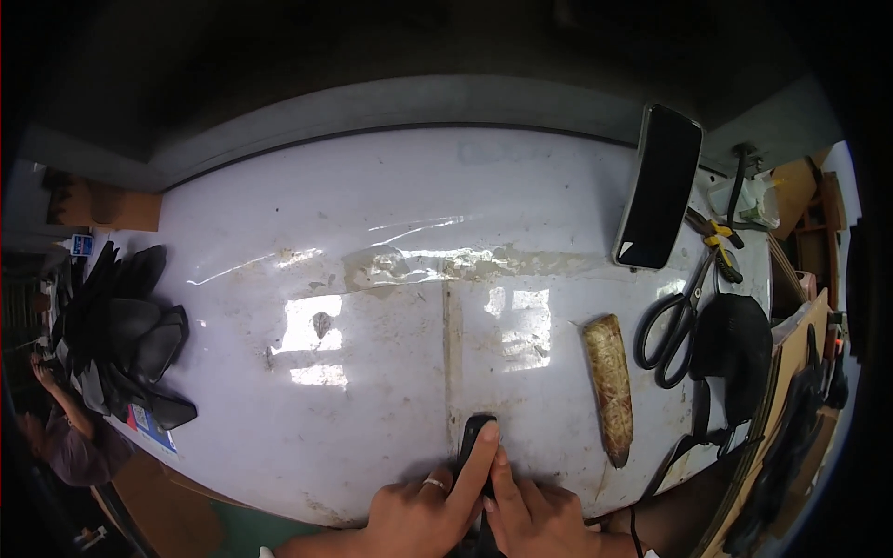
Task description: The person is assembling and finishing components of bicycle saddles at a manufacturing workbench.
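Observation:
Both hands meet at the near middle edge of the white table, over a narrow black piece [479, 427] with a rounded end; its material cannot be made out. My left hand [414, 516], a ring on one finger, has its index finger stretched along the top of the piece and its other fingers curled beside it. Close against it, my right hand [539, 516] pinches the piece from the right side, fingertips pressed together. The lower part of the piece is hidden between the hands. To the right lies a brown, mottled, tape-wrapped stick [609, 391], apart from both hands.
Black-handled scissors [672, 335], yellow-and-black pliers [716, 242] and a black fabric-like item [733, 339] lie at the right. A phone [660, 186] leans upright behind them. Several black pieces [135, 325] are piled at the left, near a cardboard box [130, 206]. Another person [79, 446] is at far left.

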`<state>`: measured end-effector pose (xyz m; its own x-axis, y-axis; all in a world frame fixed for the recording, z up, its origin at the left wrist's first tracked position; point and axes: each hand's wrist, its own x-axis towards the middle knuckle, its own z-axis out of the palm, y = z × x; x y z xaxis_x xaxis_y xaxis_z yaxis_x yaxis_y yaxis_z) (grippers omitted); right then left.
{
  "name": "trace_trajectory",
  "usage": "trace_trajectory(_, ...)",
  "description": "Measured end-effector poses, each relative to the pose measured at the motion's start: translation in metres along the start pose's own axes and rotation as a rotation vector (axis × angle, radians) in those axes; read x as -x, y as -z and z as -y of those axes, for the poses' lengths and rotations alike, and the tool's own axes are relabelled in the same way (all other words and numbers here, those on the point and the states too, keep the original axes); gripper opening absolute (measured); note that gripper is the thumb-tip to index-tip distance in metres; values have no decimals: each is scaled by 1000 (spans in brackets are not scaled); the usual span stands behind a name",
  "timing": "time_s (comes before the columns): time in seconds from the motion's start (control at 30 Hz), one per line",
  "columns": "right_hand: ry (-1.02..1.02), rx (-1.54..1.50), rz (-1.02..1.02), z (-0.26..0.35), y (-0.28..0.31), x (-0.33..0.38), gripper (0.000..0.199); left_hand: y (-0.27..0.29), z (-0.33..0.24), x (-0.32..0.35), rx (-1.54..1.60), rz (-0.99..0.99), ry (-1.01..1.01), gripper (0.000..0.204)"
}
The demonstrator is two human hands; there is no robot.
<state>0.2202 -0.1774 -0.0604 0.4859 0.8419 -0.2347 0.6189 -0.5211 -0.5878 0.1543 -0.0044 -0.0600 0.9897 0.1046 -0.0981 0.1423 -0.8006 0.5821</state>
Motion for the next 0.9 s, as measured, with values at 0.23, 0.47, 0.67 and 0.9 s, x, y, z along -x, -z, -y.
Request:
trace_trajectory(0.23,30,37,-21,-1,2,1,64,-4,-11,1,-178,66,69,68)
trace_trajectory(0.47,31,-46,-61,-4,12,3,60,-17,0,5,-211,6,50,76)
trace_trajectory(0.67,355,-552,326,-23,79,41,97,-14,0,-10,-88,-25,76,77)
trace_trajectory(0.9,500,-136,-213,-28,9,37,28,-19,2,-12,-57,-61,106,65)
